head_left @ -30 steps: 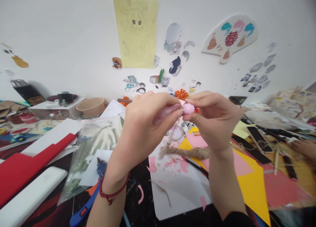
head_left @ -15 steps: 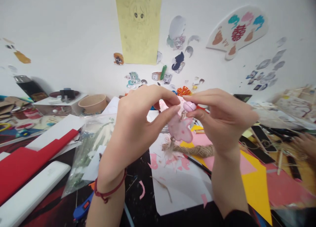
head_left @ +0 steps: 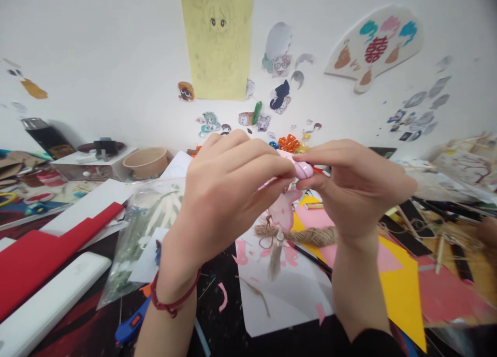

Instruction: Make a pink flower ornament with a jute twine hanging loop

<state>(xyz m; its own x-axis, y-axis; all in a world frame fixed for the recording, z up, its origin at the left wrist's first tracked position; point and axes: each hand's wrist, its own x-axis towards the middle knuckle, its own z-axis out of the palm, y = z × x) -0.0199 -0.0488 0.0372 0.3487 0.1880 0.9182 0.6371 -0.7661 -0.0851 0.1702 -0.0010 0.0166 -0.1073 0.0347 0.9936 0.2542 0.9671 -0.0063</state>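
Note:
Between both hands hangs a charm: a shiny pink bell (head_left: 305, 170), a pale pink butterfly-shaped piece (head_left: 282, 212) below it and a light tassel (head_left: 275, 261) at the bottom. My right hand (head_left: 351, 186) pinches the bell between thumb and fingers. From the other side, my left hand (head_left: 229, 196) is closed, its thumb and fingertips pressed together against the bell's left edge. What exactly lies between those left fingertips is hidden. Behind the butterfly lies a bundle of twine (head_left: 310, 236). Pink paper scraps (head_left: 241, 253) lie on a white sheet (head_left: 287, 310) underneath.
On the left are red card (head_left: 50, 253), a white long case (head_left: 54, 300), a clear plastic bag (head_left: 128, 253) and a blue cutter (head_left: 132, 323). Yellow paper (head_left: 404, 295) and a black pen (head_left: 310, 257) lie to the right. A wall with stickers stands behind.
My left hand has moved right, its fingertips now up against the bell. The butterfly has swung and turned, and the tassel hangs lower and straighter. A hand at the far right has mostly withdrawn.

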